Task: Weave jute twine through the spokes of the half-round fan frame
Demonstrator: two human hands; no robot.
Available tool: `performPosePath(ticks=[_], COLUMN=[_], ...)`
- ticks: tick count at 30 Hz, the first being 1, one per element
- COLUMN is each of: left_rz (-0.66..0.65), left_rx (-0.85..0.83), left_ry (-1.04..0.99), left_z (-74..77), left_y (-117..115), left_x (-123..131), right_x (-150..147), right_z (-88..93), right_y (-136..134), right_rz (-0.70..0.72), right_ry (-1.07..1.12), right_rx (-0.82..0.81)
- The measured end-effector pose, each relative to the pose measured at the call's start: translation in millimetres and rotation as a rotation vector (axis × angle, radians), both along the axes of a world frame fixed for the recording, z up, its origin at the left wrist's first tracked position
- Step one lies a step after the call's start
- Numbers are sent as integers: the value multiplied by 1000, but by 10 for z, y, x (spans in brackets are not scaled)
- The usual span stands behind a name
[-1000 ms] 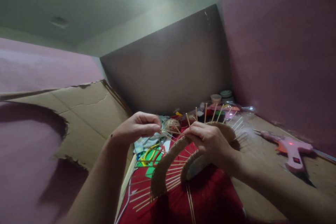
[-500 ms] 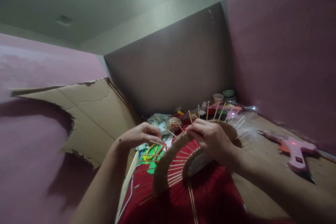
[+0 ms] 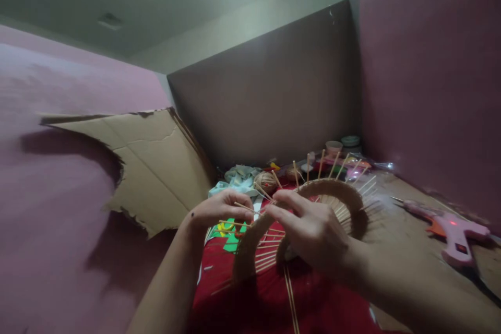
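Observation:
A fan-shaped weaving (image 3: pixel 250 248) of thin wooden sticks stands over red cloth (image 3: pixel 321 297), with a brown twine-like band around its outer arc and a smaller arc inside. My left hand (image 3: pixel 225 206) is at its left outer edge, fingertips pinched beside a protruding stick (image 3: pixel 237 223); what they pinch is too small to make out. My right hand (image 3: pixel 313 224) grips the top of the band, index and middle fingers bent over it and the thumb hidden. Two long sticks (image 3: pixel 289 292) run down from the inner arc.
A pink glue gun (image 3: pixel 454 229) with a lit red light lies on the brown surface at right. A twine ball (image 3: pixel 265 181), pale crumpled cloth (image 3: pixel 237 180), yellow-handled scissors (image 3: pixel 225 228) and green pieces (image 3: pixel 231 242) lie behind. Torn cardboard (image 3: pixel 156 162) leans at left.
My right hand has shifted left along the band, its fingers now reaching nearer my left fingertips. The whole view has swung slightly, moving the room's contents to the right.

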State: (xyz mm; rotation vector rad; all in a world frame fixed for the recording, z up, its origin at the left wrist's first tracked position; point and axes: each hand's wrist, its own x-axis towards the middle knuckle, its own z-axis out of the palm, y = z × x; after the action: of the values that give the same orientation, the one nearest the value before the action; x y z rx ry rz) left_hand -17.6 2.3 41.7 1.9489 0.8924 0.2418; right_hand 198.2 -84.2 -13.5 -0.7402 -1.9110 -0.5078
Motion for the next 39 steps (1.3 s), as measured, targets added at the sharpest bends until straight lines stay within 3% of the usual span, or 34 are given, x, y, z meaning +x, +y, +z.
performPosePath(ticks=[5, 9, 16, 23, 27, 33, 39], left_rz=[-13, 27, -2, 3, 52, 239, 183], left_rx=[-36, 41, 185, 347, 351, 237, 28], left_ry=[-10, -23, -31, -64, -47, -15, -26], left_z=[39, 132, 271, 352, 276, 23, -334], left_y=[-71, -124, -197, -424, -444, -222, -28], left_x=[-23, -68, -275, -479, -563, -636, -447], right_x=[-116, -149, -164, -152, -153, -153, -151], right_z=[-21, 1, -9, -19, -18, -15, -18], right_y=[93, 119, 161, 169, 173, 166, 174], right_rz=[-124, -182, -184, -190, -197, -189, -170], right_ry=[-112, -122, -93, -110, -112, -106, -82], right_rx=[-162, -286, -312, -311, -309, -320, -264])
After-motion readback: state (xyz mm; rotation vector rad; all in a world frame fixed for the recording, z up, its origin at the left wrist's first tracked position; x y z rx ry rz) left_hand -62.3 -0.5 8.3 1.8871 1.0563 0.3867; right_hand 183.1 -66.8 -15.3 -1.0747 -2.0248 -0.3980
